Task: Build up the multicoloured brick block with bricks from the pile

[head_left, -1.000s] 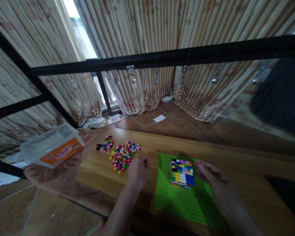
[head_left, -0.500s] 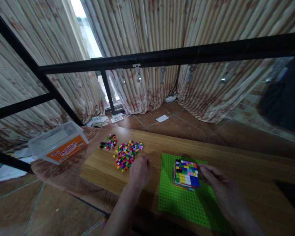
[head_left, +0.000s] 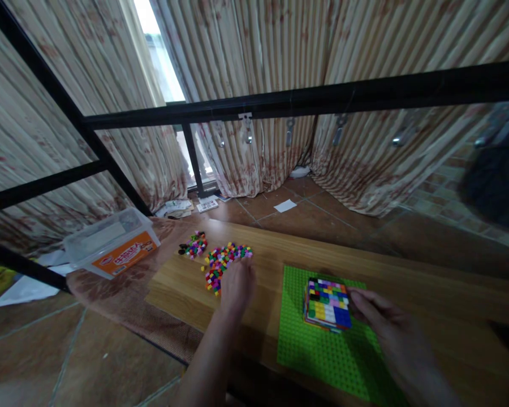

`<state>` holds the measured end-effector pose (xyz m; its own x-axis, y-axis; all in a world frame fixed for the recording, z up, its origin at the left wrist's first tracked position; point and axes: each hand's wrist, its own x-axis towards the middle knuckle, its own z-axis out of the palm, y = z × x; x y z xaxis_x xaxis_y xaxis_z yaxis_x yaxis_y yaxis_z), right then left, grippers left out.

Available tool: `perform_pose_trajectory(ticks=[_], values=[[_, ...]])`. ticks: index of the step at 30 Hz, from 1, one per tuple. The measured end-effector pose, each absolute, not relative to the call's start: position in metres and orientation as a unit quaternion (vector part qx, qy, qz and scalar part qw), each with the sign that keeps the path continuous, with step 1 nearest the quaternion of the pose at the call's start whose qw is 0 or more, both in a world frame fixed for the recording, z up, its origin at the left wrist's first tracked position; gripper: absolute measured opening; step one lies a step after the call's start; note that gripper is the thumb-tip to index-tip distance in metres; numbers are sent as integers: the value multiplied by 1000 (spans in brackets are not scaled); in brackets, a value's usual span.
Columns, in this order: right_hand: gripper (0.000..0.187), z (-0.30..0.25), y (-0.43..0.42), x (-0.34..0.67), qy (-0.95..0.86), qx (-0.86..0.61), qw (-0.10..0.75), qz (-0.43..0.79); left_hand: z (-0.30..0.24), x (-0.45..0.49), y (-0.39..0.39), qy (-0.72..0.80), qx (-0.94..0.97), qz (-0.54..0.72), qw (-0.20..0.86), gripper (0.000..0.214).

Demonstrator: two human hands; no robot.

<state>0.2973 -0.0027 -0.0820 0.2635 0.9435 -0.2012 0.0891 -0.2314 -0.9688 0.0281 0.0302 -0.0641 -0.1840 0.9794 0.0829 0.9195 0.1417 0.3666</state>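
Observation:
A block built of small coloured toy bricks point(head_left: 328, 305) stands on a green studded baseplate point(head_left: 294, 339). My right hand point(head_left: 384, 322) is at the block's right side, thumb and fingers closed against its upper right edge; part of the grip is hidden. My left hand point(head_left: 237, 285) is at the right edge of a pile of loose toy bricks point(head_left: 220, 257). Its fingers are curled down, and whatever may be between them is hidden. A smaller heap of bricks and other small pieces point(head_left: 195, 244) lies farther left.
The wooden tabletop point(head_left: 178, 282) carries the bricks and baseplate. To the left, a clear plastic box point(head_left: 114, 240) with an orange label rests on a brownish cloth-covered surface point(head_left: 110, 299). A black metal rail point(head_left: 271, 107) with hooks crosses in front of the curtains point(head_left: 258, 56).
My left hand has moved up and slightly left, onto the pile's edge. My right hand stays beside the block. The whole view has shifted slightly.

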Motion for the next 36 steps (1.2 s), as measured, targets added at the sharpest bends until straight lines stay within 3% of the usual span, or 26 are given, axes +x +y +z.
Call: perform_pose_trajectory(ticks=[5,20,26,32,34,36], values=[[49,-89,-2,301,-410,-638,472,450,-70,9,54,751,639,168,4,31],[48,-78,-6,297,-408,-626,489,450,-74,2,58,754,644,129,14,21],[45,-78,-4,296,-398,-618,509,449,-67,0,54,743,643,183,27,14],[29,-66,-6,291,-365,-592,612,376,-50,26,21,664,631,358,180,11],[21,-60,-13,288,-383,-573,639,342,-48,47,7,567,593,469,328,10],[14,-55,-22,283,-443,-540,642,314,-47,69,-4,508,550,499,435,14]])
